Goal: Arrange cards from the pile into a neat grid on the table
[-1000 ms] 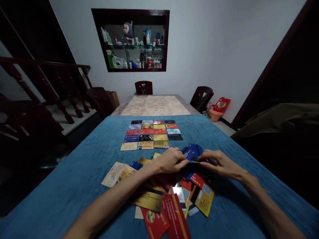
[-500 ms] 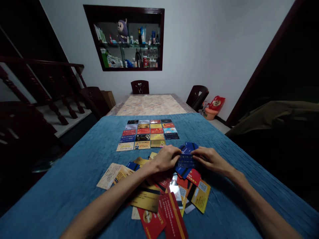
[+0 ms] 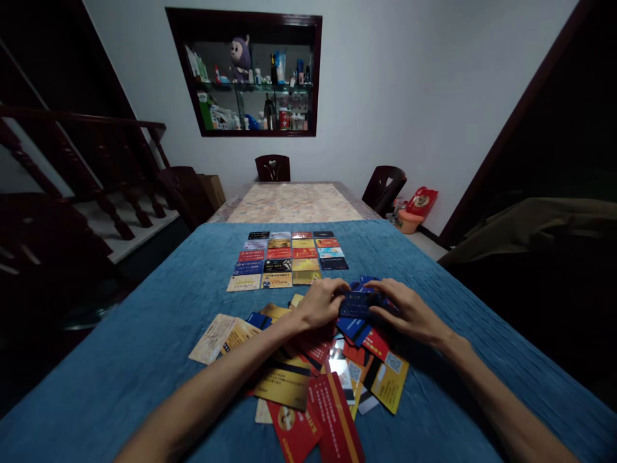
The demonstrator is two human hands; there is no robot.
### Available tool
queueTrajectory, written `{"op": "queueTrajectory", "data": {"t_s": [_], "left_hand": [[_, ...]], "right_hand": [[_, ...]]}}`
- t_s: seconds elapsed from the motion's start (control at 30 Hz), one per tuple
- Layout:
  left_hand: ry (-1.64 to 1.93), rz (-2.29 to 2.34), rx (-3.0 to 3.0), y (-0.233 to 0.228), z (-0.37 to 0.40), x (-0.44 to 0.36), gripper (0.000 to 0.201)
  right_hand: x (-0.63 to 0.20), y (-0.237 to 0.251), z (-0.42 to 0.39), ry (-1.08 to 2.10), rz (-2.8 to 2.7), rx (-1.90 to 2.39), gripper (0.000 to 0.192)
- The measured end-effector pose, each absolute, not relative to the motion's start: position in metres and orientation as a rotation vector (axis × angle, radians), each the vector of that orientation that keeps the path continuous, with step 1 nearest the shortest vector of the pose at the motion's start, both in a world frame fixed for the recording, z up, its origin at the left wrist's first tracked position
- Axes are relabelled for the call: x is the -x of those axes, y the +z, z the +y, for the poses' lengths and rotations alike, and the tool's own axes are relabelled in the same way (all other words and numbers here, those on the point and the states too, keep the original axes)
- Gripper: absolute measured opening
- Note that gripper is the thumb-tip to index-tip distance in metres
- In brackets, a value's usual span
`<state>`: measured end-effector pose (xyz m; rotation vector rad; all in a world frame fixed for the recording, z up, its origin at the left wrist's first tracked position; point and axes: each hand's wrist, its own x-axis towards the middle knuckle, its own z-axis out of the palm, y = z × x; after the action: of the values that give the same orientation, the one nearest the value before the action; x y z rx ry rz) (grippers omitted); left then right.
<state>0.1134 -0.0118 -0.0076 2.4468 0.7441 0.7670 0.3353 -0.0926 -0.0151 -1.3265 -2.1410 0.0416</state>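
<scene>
Both hands, left [image 3: 321,303] and right [image 3: 407,312], pinching one dark blue card [image 3: 357,303], nineteen cards gridded [image 3: 288,260] beyond

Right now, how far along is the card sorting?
Done: a neat grid of cards laid in rows on the blue cloth. In hand: the left hand and right hand hold a dark blue card between them. Left: a loose pile of cards nearer the person.
</scene>
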Motion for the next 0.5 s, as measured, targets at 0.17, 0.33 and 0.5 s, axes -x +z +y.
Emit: {"op": "queueTrajectory", "data": {"t_s": [0.17,0.33,0.5], "left_hand": [[0.802,0.779,-2.431,-0.002,-0.009,-0.111,0.024],[0.854,0.776,-2.423,0.0,-0.007,-0.109,0.025],[0.881,0.767,-2.42,0.0,-0.006,-0.108,0.024]], "right_hand": [[-0.331,-0.019,-0.093,-0.087,-2.184,1.349,0.048],[-0.328,-0.024,-0.092,-0.194,-2.197,1.373,0.051],[-0.327,-0.03,-0.09,-0.332,-2.155,1.403,0.046]]}}
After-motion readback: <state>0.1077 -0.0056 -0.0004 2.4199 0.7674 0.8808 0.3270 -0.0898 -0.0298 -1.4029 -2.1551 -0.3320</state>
